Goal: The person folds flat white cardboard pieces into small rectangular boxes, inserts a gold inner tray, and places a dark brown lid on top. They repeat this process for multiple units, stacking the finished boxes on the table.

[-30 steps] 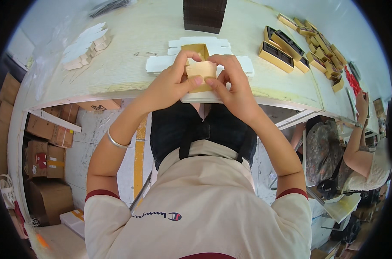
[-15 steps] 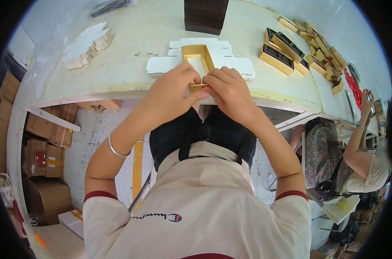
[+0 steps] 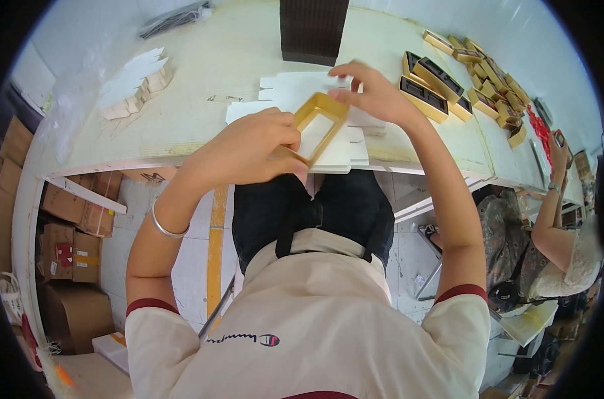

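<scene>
A gold box (image 3: pixel 327 105) was held slantwise above a stack of flat white cartons (image 3: pixel 295 83) at the near edge of a worktable (image 3: pixel 212 66). Half a second earlier, both hands had been brought together at its near end and the box had been set nearly straight; now the right hand (image 3: pixel 374 92) was drawn off to the far corner, and the box had been turned. Its near left part was pinched between the thumb and bent fingers of the left hand (image 3: pixel 259 147). The right hand's fingers were held apart beside the far right corner; whether the box was touched by them could not be told, as the fingertips were blurred. The near left wall was hidden by the left hand, and part of the carton stack was covered. A dark brown block (image 3: pixel 313 30) was cut off by the upper edge.
</scene>
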{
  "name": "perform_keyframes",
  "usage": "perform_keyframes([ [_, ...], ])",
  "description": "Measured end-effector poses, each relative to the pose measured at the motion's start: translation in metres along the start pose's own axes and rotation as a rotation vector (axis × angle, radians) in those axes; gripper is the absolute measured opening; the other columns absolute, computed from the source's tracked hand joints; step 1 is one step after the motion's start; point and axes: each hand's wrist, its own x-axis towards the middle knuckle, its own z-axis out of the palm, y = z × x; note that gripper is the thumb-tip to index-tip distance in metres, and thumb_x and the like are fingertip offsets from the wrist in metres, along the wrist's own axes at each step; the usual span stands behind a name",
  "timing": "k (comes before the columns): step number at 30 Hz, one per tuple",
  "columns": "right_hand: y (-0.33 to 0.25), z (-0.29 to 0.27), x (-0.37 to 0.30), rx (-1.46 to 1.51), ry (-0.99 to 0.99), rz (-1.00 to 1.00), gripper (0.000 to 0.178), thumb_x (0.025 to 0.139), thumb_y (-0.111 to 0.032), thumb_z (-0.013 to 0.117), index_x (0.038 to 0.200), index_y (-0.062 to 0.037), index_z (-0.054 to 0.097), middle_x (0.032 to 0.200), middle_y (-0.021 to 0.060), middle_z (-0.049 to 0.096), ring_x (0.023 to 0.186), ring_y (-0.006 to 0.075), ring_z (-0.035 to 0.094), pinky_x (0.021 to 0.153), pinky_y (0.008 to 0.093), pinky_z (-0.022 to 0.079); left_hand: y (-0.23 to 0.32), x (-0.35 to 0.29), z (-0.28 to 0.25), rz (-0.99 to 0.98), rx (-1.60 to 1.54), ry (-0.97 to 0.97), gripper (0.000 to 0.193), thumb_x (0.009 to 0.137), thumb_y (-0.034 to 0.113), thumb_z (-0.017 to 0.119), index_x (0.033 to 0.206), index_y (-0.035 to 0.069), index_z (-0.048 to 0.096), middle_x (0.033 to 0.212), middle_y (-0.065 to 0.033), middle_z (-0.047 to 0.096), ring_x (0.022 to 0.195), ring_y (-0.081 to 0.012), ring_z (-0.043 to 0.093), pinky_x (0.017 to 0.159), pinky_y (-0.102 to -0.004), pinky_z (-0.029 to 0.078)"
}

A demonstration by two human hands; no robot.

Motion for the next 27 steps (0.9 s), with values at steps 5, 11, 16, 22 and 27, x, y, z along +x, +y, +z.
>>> perform_keyframes([
  [5, -0.018, 0.002, 0.019, -0.093, -0.454, 0.136, 0.041, 0.072, -0.009, 0.061, 0.112, -0.0035, 0.053, 0.097, 0.0123, 0.056, 0.084, 0.0233, 0.054, 0.075, 0.0301, 0.044, 0.002, 0.005, 0.004, -0.144, 0.136, 0.026, 0.032, 0.072, 0.023, 0.077, 0.088, 0.004, 0.056, 0.092, -0.0082, 0.055, 0.084, -0.0275, 0.054, 0.074, -0.0351, 0.045],
  [11, -0.022, 0.003, 0.008, 0.04, -0.47, 0.169, 0.045, 0.073, -0.003, 0.057, 0.117, -0.0071, 0.048, 0.099, 0.0137, 0.058, 0.087, 0.0267, 0.055, 0.08, 0.0321, 0.044, -0.001, -0.006, 0.022, -0.258, 0.093, 0.292, 0.054, 0.071, 0.027, 0.077, 0.113, 0.008, 0.049, 0.103, -0.0104, 0.058, 0.09, -0.028, 0.057, 0.078, -0.0339, 0.047],
  [16, -0.033, -0.002, 0.01, -0.069, -0.412, 0.15, 0.043, 0.079, -0.009, 0.061, 0.12, -0.0097, 0.048, 0.103, 0.0138, 0.058, 0.086, 0.0256, 0.056, 0.083, 0.0337, 0.044, -0.004, -0.008, 0.028, -0.401, -0.057, 0.309, 0.058, 0.07, 0.03, 0.078, 0.115, 0.009, 0.047, 0.104, -0.0126, 0.058, 0.09, -0.0294, 0.058, 0.08, -0.0354, 0.047],
  [22, 0.015, -0.058, 0.076, -0.65, 0.614, -0.378, 0.032, 0.086, -0.026, 0.062, 0.109, -0.0037, 0.059, 0.092, 0.0166, 0.061, 0.087, 0.0222, 0.06, 0.077, 0.0352, 0.048, -0.008, -0.008, 0.027, -0.389, -0.064, 0.258, 0.066, 0.071, 0.031, 0.078, 0.123, 0.01, 0.044, 0.107, -0.015, 0.057, 0.1, -0.0285, 0.057, 0.086, -0.0359, 0.046],
  [27, 0.048, -0.086, 0.143, -0.718, 0.488, -0.266, 0.02, 0.083, -0.016, 0.058, 0.093, -0.0006, 0.065, 0.084, 0.0196, 0.063, 0.084, 0.0388, 0.059, 0.08, 0.0461, 0.048, -0.013, -0.015, 0.03, -0.359, -0.133, 0.299, 0.079, 0.072, 0.028, 0.078, 0.136, 0.012, 0.034, 0.118, -0.017, 0.052, 0.111, -0.03, 0.052, 0.095, -0.0376, 0.044],
])
